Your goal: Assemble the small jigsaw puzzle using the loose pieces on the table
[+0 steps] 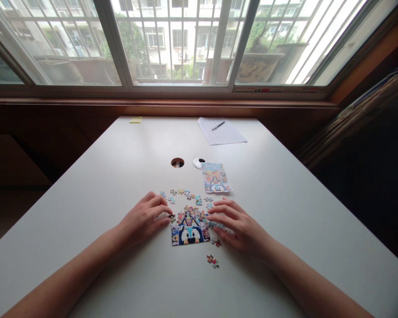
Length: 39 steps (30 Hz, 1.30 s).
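A partly assembled jigsaw puzzle [189, 234] with a blue cartoon dog's face lies flat on the white table. Its lower part forms a solid block, and the upper edge is uneven. At its left side, my left hand [151, 214] has thumb and index finger closed on a small dark puzzle piece [172, 218]. My right hand [237, 223] rests at the puzzle's right side, fingers spread over loose pieces that they partly hide. Several loose puzzle pieces [181, 191] are scattered above the block. Another small group of pieces [212, 260] lies below my right hand.
A picture sheet [216, 177] of the same design lies beyond the puzzle, beside a round hole [177, 163] and a grommet [199, 163]. Farther back are paper sheets [222, 132] with a pen [218, 126] and a yellow note [135, 120]. A barred window faces the table [135, 150].
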Each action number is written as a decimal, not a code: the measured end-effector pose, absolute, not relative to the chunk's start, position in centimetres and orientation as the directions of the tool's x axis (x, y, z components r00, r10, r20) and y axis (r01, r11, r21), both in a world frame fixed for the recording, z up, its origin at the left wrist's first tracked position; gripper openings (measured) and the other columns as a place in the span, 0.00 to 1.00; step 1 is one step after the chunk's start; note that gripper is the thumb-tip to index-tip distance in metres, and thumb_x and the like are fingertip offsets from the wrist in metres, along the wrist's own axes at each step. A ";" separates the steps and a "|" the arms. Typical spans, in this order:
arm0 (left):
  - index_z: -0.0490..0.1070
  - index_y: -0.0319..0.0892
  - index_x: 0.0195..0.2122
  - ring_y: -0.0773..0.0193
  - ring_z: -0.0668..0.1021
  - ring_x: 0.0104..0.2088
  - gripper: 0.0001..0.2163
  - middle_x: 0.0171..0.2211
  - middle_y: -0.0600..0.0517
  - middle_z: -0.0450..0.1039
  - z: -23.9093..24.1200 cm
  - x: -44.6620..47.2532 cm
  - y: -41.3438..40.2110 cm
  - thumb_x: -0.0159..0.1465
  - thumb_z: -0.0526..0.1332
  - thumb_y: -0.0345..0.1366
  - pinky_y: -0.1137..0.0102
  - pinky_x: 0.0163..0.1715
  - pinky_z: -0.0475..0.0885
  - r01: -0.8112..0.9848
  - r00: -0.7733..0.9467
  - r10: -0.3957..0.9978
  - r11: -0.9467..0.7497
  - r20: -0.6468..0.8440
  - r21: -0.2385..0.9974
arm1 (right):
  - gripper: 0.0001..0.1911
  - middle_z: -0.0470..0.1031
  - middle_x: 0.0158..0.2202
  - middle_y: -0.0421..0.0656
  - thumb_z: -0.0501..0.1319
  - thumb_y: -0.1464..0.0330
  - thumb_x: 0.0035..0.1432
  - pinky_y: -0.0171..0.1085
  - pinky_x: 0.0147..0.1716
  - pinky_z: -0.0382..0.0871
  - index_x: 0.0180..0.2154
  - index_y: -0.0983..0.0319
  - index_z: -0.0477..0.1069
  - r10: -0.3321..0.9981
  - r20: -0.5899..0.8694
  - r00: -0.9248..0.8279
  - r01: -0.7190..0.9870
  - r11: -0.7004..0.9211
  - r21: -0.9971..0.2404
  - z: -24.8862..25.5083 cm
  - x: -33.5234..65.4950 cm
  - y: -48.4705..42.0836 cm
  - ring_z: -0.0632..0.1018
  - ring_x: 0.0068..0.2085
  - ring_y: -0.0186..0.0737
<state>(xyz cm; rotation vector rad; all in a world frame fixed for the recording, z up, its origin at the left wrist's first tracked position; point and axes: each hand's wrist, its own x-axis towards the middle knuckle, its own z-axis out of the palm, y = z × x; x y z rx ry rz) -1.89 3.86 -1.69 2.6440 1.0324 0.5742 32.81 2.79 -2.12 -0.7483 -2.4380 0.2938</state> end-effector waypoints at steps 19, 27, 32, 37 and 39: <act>0.75 0.46 0.47 0.57 0.70 0.44 0.06 0.43 0.48 0.73 -1.8 -1.4 3.7 0.71 0.61 0.38 0.64 0.46 0.70 0.566 0.700 0.654 -0.753 0.288 0.334 | 0.16 0.77 0.52 0.48 0.62 0.70 0.66 0.54 0.58 0.72 0.55 0.56 0.72 0.580 0.410 -0.704 0.457 0.812 -0.363 -2.2 32.8 2.8 0.72 0.58 0.51; 0.75 0.45 0.47 0.57 0.69 0.44 0.06 0.42 0.48 0.73 -2.0 -1.2 3.8 0.71 0.62 0.38 0.65 0.44 0.69 0.538 0.717 0.621 -0.782 0.318 0.315 | 0.14 0.78 0.51 0.48 0.62 0.69 0.66 0.53 0.58 0.72 0.53 0.58 0.73 0.569 0.428 -0.702 0.447 0.820 -0.358 -2.0 32.7 2.8 0.73 0.57 0.50; 0.75 0.44 0.46 0.57 0.69 0.43 0.06 0.41 0.48 0.73 -1.9 -1.2 3.8 0.70 0.63 0.37 0.65 0.44 0.69 0.525 0.720 0.609 -0.792 0.332 0.313 | 0.14 0.77 0.50 0.48 0.61 0.69 0.67 0.52 0.57 0.71 0.53 0.58 0.73 0.571 0.422 -0.704 0.446 0.818 -0.362 -2.0 32.7 2.8 0.72 0.57 0.50; 0.75 0.44 0.48 0.57 0.69 0.44 0.07 0.42 0.47 0.73 -1.9 -1.4 3.9 0.70 0.63 0.37 0.65 0.44 0.69 0.515 0.730 0.596 -0.802 0.336 0.302 | 0.14 0.77 0.51 0.48 0.61 0.70 0.67 0.52 0.58 0.70 0.53 0.57 0.73 0.579 0.410 -0.705 0.450 0.812 -0.372 -2.0 32.6 2.7 0.72 0.57 0.49; 0.74 0.44 0.48 0.56 0.69 0.44 0.07 0.42 0.47 0.73 -1.9 -1.5 3.9 0.71 0.62 0.36 0.65 0.44 0.69 0.512 0.730 0.594 -0.803 0.339 0.305 | 0.14 0.77 0.51 0.48 0.61 0.70 0.66 0.52 0.58 0.71 0.53 0.57 0.73 0.578 0.411 -0.705 0.450 0.813 -0.370 -2.0 32.6 2.7 0.72 0.57 0.49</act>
